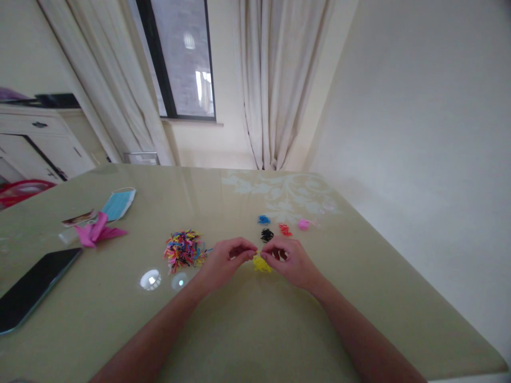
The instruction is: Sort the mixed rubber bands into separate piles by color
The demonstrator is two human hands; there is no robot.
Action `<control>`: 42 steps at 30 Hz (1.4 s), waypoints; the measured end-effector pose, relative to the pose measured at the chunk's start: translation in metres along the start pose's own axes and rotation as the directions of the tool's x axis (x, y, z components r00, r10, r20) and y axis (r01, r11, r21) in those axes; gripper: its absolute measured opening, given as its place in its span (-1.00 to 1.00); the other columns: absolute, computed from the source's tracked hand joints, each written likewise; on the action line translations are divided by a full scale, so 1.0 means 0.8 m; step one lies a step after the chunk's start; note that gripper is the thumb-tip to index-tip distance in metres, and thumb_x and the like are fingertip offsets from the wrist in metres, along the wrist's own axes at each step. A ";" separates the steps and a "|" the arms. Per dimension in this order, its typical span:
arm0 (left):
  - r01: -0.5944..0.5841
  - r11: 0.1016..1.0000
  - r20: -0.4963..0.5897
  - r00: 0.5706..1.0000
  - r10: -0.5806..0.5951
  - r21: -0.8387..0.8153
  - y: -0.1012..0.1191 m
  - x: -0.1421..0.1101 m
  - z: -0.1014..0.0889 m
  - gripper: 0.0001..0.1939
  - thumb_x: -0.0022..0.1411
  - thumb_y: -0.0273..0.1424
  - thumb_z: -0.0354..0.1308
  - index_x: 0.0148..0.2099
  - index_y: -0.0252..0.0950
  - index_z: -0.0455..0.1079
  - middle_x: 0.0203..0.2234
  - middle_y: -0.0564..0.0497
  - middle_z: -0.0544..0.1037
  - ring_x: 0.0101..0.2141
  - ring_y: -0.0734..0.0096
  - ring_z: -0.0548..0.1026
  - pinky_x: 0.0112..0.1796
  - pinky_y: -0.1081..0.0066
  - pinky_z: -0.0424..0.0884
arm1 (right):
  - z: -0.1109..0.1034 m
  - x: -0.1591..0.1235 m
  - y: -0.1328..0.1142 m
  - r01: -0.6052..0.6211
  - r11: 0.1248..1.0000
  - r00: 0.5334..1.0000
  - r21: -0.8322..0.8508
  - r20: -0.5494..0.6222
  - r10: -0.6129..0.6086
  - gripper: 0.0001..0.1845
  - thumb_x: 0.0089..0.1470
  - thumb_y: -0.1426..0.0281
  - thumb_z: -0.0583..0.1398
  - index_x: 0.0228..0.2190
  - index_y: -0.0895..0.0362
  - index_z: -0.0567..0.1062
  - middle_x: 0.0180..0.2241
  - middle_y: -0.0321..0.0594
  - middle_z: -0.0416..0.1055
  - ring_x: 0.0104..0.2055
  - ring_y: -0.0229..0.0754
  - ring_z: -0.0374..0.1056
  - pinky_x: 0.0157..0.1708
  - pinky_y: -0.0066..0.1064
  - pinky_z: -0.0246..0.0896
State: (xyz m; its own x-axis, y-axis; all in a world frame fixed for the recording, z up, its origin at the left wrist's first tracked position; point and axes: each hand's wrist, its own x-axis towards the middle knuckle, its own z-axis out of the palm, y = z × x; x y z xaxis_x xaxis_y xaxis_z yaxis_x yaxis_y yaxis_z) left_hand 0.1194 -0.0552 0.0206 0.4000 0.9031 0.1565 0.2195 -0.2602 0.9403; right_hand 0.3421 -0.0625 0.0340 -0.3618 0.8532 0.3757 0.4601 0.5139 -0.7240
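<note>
My left hand point(228, 260) and my right hand point(290, 259) face each other over the table, fingertips close together but apart. Each has thumb and forefinger pinched. A trace of yellow shows at the left fingertips, and whatever either pinch holds is too small to make out. Just below and behind the fingers lies a pile of small yellow bands point(262, 265). Beyond it are little heaps of black bands point(267, 235), blue bands point(264, 219), red bands point(285, 229) and pink bands point(304, 224). A larger mixed-colour pile of bands point(184, 250) sits left of my left hand.
On the left of the glossy table point(247, 335) lie a dark phone point(35, 287), a pink crumpled piece point(98, 230), a blue face mask point(118, 205) and a small printed card point(80, 218). A white wall point(431, 149) runs along the right edge.
</note>
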 end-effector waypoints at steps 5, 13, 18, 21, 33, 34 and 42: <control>-0.019 0.904 -0.038 0.999 0.039 0.428 0.005 0.000 -0.022 -0.74 0.47 -0.26 0.09 -0.09 -0.24 0.58 -0.24 -0.04 0.67 -0.21 0.29 0.60 -0.15 0.35 0.48 | -0.006 -0.004 -0.005 -0.016 0.985 0.996 0.171 -0.082 0.031 -0.81 0.21 0.28 0.30 -0.38 0.13 0.62 -0.48 -0.27 0.46 -0.51 -0.29 0.22 -0.51 -0.44 0.10; 0.117 0.281 -0.054 0.973 -0.223 0.953 -0.005 -0.009 -0.068 -0.78 0.45 -0.45 0.04 -0.07 -0.31 0.53 -0.07 -0.21 0.57 -0.01 0.07 0.55 0.00 0.19 0.41 | -0.018 -0.012 -0.022 -0.011 0.950 0.980 0.312 -0.186 0.072 -0.79 0.22 0.24 0.32 -0.38 0.11 0.60 -0.49 -0.28 0.44 -0.50 -0.28 0.22 -0.51 -0.42 0.07; 0.163 0.357 -0.068 0.962 -0.264 0.920 -0.014 -0.007 -0.072 -0.72 0.46 -0.52 -0.08 -0.11 -0.31 0.48 -0.12 -0.16 0.56 -0.09 0.14 0.57 -0.12 0.26 0.40 | -0.020 -0.011 -0.023 -0.003 0.980 0.996 0.200 -0.084 0.020 -0.81 0.23 0.29 0.30 -0.38 0.12 0.61 -0.47 -0.28 0.46 -0.51 -0.30 0.21 -0.50 -0.44 0.08; 0.177 0.372 -0.076 0.960 -0.270 0.911 -0.011 -0.007 -0.072 -0.72 0.44 -0.55 -0.08 -0.14 -0.30 0.47 -0.13 -0.15 0.57 -0.10 0.13 0.57 -0.14 0.27 0.38 | -0.013 -0.007 -0.016 -0.046 0.999 0.997 -0.025 0.056 0.047 -0.87 0.20 0.39 0.30 -0.40 0.13 0.61 -0.50 -0.30 0.45 -0.49 -0.29 0.25 -0.45 -0.44 0.09; 0.035 0.925 -0.118 0.993 0.010 0.379 -0.002 -0.001 -0.048 -0.87 0.38 -0.35 0.12 -0.19 -0.24 0.48 -0.30 -0.02 0.65 -0.25 0.28 0.57 -0.18 0.34 0.44 | -0.003 -0.005 -0.005 -0.103 0.903 0.961 -0.418 0.191 0.198 -0.89 0.19 0.43 0.32 -0.39 0.15 0.62 -0.48 -0.29 0.49 -0.43 -0.25 0.33 -0.36 -0.41 0.04; 0.017 0.962 -0.107 0.994 0.013 0.272 0.001 -0.001 -0.043 -0.86 0.36 -0.31 0.16 -0.18 -0.24 0.51 -0.29 -0.02 0.66 -0.25 0.30 0.58 -0.18 0.36 0.45 | -0.004 -0.005 -0.005 -0.113 0.911 0.964 -0.396 0.179 0.197 -0.87 0.19 0.40 0.34 -0.40 0.15 0.62 -0.49 -0.29 0.48 -0.44 -0.25 0.33 -0.37 -0.41 0.05; 0.007 0.995 -0.011 1.000 -0.008 -0.102 0.016 -0.007 -0.009 -0.82 0.28 -0.28 0.30 -0.16 -0.27 0.57 -0.30 -0.01 0.68 -0.24 0.36 0.61 -0.16 0.40 0.50 | 0.002 -0.007 -0.010 -0.046 0.998 0.999 -0.038 0.022 0.047 -0.74 0.23 0.16 0.35 -0.25 0.10 0.67 -0.48 -0.31 0.46 -0.49 -0.27 0.27 -0.43 -0.43 0.13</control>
State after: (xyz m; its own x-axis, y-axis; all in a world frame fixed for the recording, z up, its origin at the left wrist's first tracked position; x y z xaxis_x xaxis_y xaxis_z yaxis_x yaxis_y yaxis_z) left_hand 0.1140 -0.0610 0.0337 0.3880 0.9090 0.1520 0.1309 -0.2176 0.9672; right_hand 0.3391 -0.0715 0.0372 -0.3571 0.8743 0.3287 0.5066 0.4769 -0.7183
